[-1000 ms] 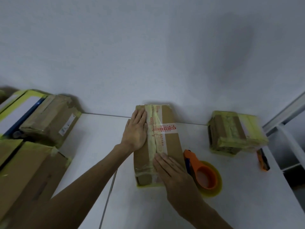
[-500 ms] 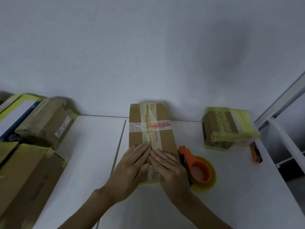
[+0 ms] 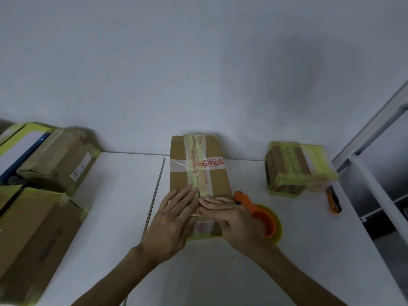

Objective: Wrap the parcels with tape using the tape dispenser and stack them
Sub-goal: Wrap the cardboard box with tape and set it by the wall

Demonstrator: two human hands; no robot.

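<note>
A brown cardboard parcel [image 3: 216, 180] lies lengthwise in the middle of the white table [image 3: 110, 206], with yellowish tape down its seam and a clear strip with red print across it. My left hand [image 3: 172, 226] lies flat on the near left of its top, fingers straight. My right hand [image 3: 231, 219] presses flat on the near right, its fingertips meeting the left hand's at the taped seam. An orange tape dispenser [image 3: 262, 219] with a yellowish roll lies on the table just right of the parcel, touching my right hand's back.
A smaller taped parcel [image 3: 300, 168] stands at the back right, an orange utility knife [image 3: 333, 200] beside it. Several taped boxes [image 3: 35, 228] are piled along the left edge. The wall rises right behind the table; a white frame [image 3: 375, 195] borders the right.
My left hand slid from the parcel's far left top down to the near end beside the right hand; both have since stayed pressed at the seam, the right turning a little sideways.
</note>
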